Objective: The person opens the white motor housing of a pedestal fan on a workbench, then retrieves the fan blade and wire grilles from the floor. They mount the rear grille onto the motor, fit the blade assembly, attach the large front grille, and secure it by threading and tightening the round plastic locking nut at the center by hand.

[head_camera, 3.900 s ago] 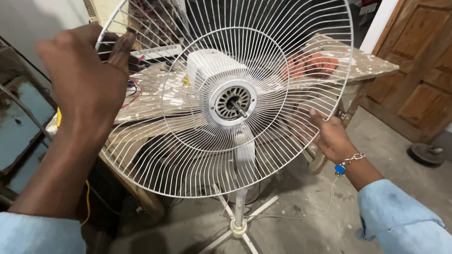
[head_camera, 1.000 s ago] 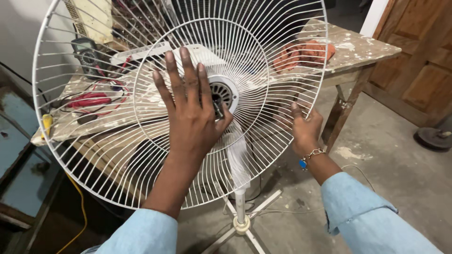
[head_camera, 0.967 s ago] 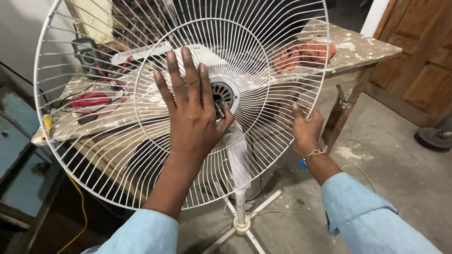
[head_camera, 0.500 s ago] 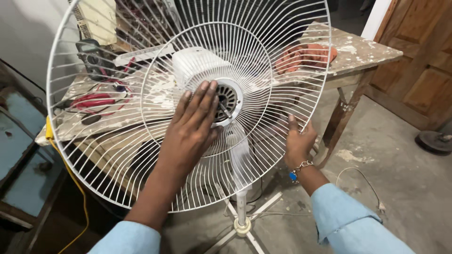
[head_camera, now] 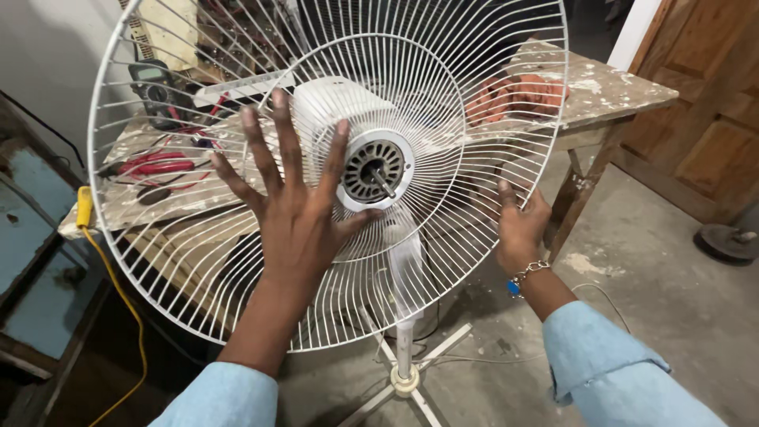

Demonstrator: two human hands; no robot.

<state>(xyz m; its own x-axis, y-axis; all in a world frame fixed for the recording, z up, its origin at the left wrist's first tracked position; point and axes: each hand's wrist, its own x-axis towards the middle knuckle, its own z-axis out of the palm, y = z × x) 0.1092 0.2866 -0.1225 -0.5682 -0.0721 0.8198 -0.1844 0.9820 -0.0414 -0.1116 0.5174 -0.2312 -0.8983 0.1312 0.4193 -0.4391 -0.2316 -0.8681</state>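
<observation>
— Any packages, labels, signs or screens here?

— One screen only. A dark handheld meter (head_camera: 156, 91) stands at the far left of the paint-spattered surface (head_camera: 617, 87), seen through the wires of the fan guard (head_camera: 237, 285). Its small rectangular display sits near the top and looks pale grey-green.

— Can anything on it be made out?

— No, it is too small and partly crossed by the wires. No packages, labels or signs show.
</observation>
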